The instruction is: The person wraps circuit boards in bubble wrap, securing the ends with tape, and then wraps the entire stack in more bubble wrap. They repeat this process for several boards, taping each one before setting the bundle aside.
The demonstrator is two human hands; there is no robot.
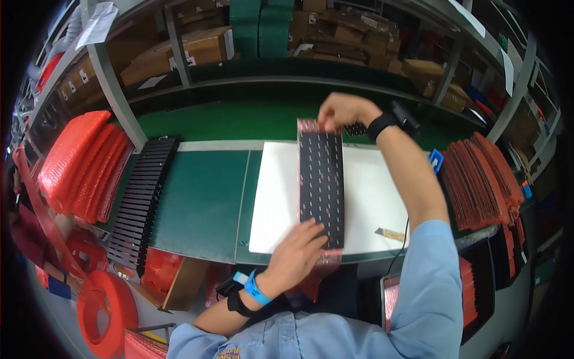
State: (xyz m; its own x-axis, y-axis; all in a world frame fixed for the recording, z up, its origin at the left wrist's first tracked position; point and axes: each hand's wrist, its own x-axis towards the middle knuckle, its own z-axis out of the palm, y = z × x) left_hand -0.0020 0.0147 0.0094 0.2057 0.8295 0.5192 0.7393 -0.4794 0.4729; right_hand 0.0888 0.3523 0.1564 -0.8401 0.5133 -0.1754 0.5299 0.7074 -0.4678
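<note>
A long black panel (321, 179) with rows of short white dashes lies lengthwise on a white board (272, 197). Pink bubble wrap (308, 126) shows at its far end, along its left edge and past its near end. My right hand (348, 111) bends over the far end, fingertips pinched on the wrap by the panel's corner. At the near end, my left hand (297, 253) rests on the panel with its fingers stretched out. A small piece of dark dotted material (356, 128) shows beneath my right wrist.
A box cutter (390, 234) lies on the board's right side. Left stands a black slotted rack (140, 200) beside stacked red bubble-wrap bags (81, 164). More wrapped pieces (478, 179) stand at right. Below left are a red roll (107, 314) and another person's arm (63, 276).
</note>
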